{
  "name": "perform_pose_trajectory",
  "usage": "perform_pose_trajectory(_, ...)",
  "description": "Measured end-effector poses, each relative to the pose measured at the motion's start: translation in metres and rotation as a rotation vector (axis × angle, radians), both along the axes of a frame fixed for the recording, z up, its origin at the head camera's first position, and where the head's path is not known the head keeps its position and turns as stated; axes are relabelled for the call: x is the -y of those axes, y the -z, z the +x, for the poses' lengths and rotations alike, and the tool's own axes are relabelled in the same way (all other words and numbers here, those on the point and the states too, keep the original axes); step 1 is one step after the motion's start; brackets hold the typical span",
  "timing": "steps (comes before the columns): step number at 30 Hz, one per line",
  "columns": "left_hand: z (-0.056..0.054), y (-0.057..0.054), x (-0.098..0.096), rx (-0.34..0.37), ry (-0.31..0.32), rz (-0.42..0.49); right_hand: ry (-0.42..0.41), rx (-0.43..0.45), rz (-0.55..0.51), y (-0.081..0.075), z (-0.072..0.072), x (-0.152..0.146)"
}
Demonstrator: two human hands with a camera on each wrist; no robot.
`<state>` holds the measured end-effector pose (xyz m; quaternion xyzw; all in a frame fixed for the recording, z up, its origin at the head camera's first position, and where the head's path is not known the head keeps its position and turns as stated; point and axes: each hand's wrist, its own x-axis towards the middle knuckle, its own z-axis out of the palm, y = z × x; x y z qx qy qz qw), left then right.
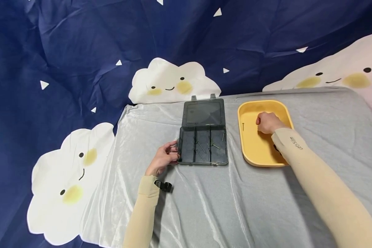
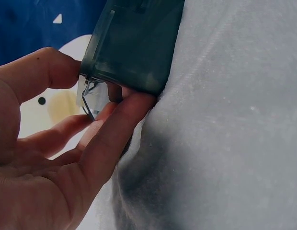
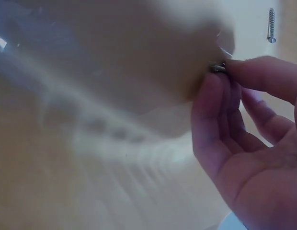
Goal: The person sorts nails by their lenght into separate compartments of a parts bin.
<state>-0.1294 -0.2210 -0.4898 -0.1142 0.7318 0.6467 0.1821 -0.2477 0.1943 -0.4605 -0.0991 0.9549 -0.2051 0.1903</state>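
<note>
A dark translucent compartment box [image 1: 186, 146] lies on the cloth with its hinged lid [image 1: 203, 112] laid back. Several screws [image 1: 215, 146] rest in its middle and right compartments. My left hand [image 1: 165, 157] grips the box's left side, thumb at the upper rim and fingers lower down, as the left wrist view shows. Over the yellow tray [image 1: 246, 159], my right hand [image 1: 268, 123] pinches a small screw [image 3: 218, 68] between thumb and forefinger; most of that screw is hidden by the fingers. Another screw [image 1: 243, 126] lies near the tray's left wall.
Grey velvety cloth [image 1: 198, 206] covers the table, with folds in front of the box. Behind and to the left hangs a navy cloth [image 1: 86, 41] printed with clouds. The tray stands to the right of the box, a narrow strip of cloth between them.
</note>
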Motion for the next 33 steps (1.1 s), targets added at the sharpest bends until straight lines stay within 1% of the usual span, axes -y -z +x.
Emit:
perform_pose_trajectory(4,0.000,0.000,0.000,0.000,-0.001,0.007,0.008,0.031,-0.007,-0.003,0.002,-0.001)
perform_pose_trajectory(11,0.000,-0.001,-0.002,0.003,-0.009,0.009,0.018,0.041,0.001,-0.002,0.005,0.000)
perform_pose_trajectory(17,0.000,-0.002,-0.002,0.010,0.000,-0.007,0.036,0.065,-0.003,-0.001,0.008,0.001)
perform_pose_trajectory(23,-0.001,-0.002,-0.001,0.009,0.007,-0.004,0.043,0.054,-0.003,0.000,0.010,0.001)
perform_pose_trajectory(30,-0.001,-0.003,-0.001,0.014,0.022,-0.024,0.073,0.062,-0.001,0.000,0.011,0.001)
perform_pose_trajectory(33,-0.001,-0.003,0.000,0.012,0.028,-0.022,0.074,0.068,0.003,0.000,0.011,0.001)
